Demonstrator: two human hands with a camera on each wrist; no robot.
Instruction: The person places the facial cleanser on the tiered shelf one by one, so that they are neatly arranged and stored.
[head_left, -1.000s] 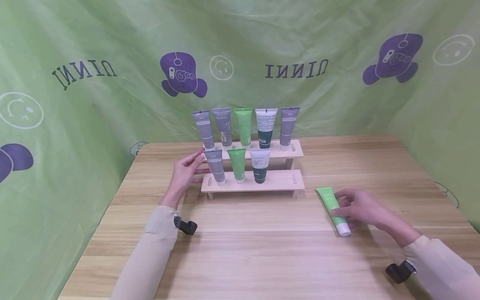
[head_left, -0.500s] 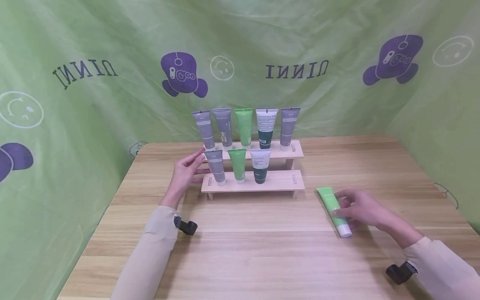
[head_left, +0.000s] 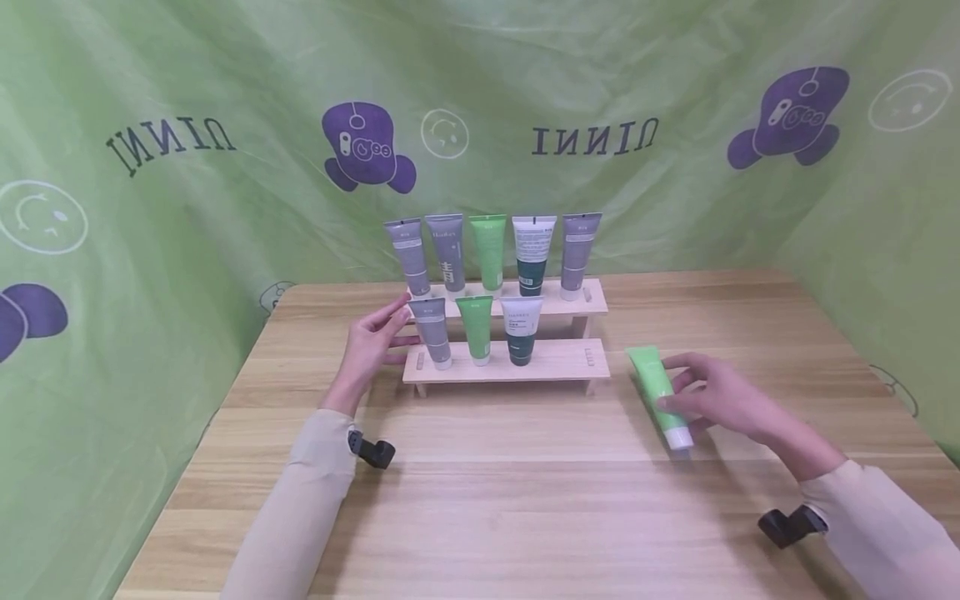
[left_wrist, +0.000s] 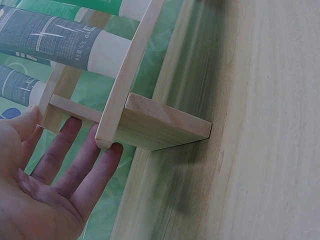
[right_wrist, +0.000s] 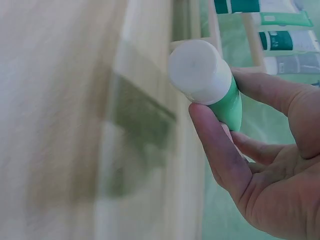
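My right hand holds a green squeeze tube by its side, between thumb and fingers. The white cap points toward me, and the tube is tilted just above the table. At the left end of a two-tier wooden display stand, my left hand grips the wood. In the left wrist view its fingertips touch the shelf ends, and the thumb lies at the upper tier. Nearest to it on the lower tier stands a grey tube.
A green tube and a white and dark-green tube also stand on the lower tier. Several tubes line the upper tier, including a grey one at its right end. Behind the wooden table hangs a green curtain.
The right hand has lifted the green tube off the table and moved it slightly away from me. My left hand and the stand have stayed put.
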